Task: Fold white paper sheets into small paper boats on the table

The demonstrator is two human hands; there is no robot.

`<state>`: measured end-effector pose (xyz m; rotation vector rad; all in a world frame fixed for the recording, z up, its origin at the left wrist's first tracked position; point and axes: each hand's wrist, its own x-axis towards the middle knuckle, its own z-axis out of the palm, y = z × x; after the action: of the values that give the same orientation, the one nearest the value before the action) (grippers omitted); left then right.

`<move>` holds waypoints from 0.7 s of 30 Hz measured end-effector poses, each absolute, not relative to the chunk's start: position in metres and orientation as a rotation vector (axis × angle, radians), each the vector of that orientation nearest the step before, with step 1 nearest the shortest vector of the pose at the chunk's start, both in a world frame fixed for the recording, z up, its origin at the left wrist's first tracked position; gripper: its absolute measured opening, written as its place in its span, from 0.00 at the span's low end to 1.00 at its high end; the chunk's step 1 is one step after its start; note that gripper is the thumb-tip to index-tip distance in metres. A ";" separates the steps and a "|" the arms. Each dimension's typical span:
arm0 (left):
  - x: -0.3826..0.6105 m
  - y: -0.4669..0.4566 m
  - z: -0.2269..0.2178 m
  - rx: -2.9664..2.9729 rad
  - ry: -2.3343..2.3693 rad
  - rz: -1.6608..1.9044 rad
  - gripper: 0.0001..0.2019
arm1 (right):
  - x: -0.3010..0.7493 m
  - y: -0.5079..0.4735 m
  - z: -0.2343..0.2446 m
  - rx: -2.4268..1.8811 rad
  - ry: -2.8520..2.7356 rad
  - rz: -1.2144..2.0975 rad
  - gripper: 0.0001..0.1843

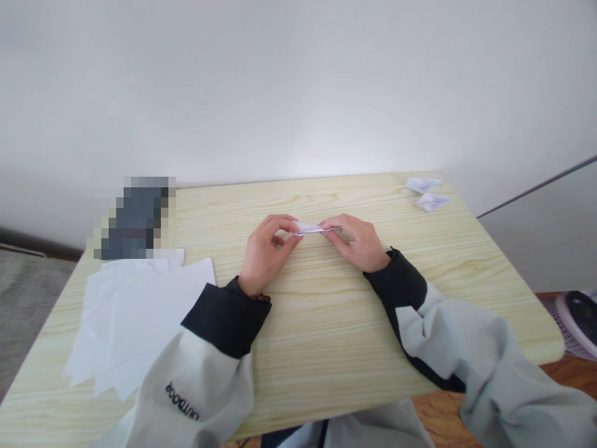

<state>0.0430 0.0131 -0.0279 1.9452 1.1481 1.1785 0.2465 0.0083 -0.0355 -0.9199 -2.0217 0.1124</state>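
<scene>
A small folded piece of white paper [311, 229] is held just above the middle of the pale wooden table [326, 323]. My left hand [267, 252] pinches its left end with thumb and fingers curled. My right hand [357, 241] pinches its right end the same way. The paper looks flattened into a narrow strip between the two hands. Both wrists rest near the tabletop, in dark cuffs with grey sleeves.
A loose stack of white paper sheets [133, 314] lies at the table's left front. Two small folded paper shapes [426, 193] sit at the far right corner. A pixelated dark object [135, 218] stands at the far left. A white wall rises behind the table.
</scene>
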 end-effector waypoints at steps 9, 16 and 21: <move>0.043 0.012 -0.028 1.994 1.237 1.235 0.05 | 0.247 0.008 -0.034 -0.919 -2.033 0.121 0.04; 0.042 0.012 -0.029 1.873 1.322 1.185 0.07 | 0.248 0.009 -0.035 -0.935 -2.050 0.123 0.04; 0.042 0.011 -0.026 1.960 1.254 1.223 0.06 | 0.248 0.008 -0.035 -0.930 -2.032 0.130 0.03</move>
<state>0.0420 0.0106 -0.0259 1.9596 1.2539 1.2234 0.2481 0.0084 -0.0350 -0.9299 -2.0320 0.1297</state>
